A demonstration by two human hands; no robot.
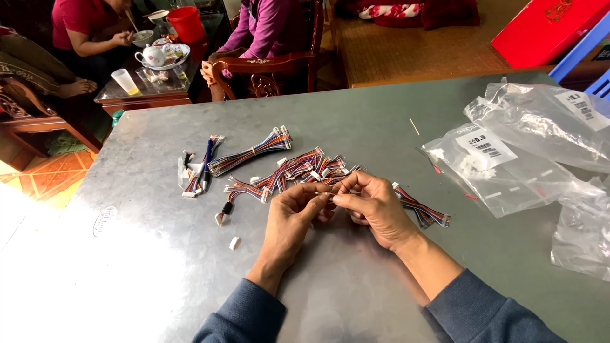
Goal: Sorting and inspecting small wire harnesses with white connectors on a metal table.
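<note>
Working at the middle of a grey metal table (356, 121), both hands meet over a scattered pile of multicoloured wire harnesses (298, 170). The left hand (289, 219) has its thumb and forefinger pinched narrow on a small piece at the fingertips; the piece itself is too small to identify, though it appears to be the end of a wire harness. The right hand (375, 206) faces it, fingers curled and closed narrow on the same point, so the fingertips of both hands touch. Another wire harness (422, 211) shows from under the right hand and lies on the table just beside it.

Behind the hands, a longer tied bundle of wires (251, 152) lies apart from the pile. Left of it lies a blue pen (207, 162) across a short harness. Two small white connector housings (234, 242) rest on the table left of the left hand.

Clear plastic bags (508, 165) with white labels occupy the right side of the table, well apart from the hands. A thin stick (414, 126) lies near them.

Beyond the table, two seated people (267, 25) are at a low table with a teapot (152, 56) and a red bucket (187, 23).
</note>
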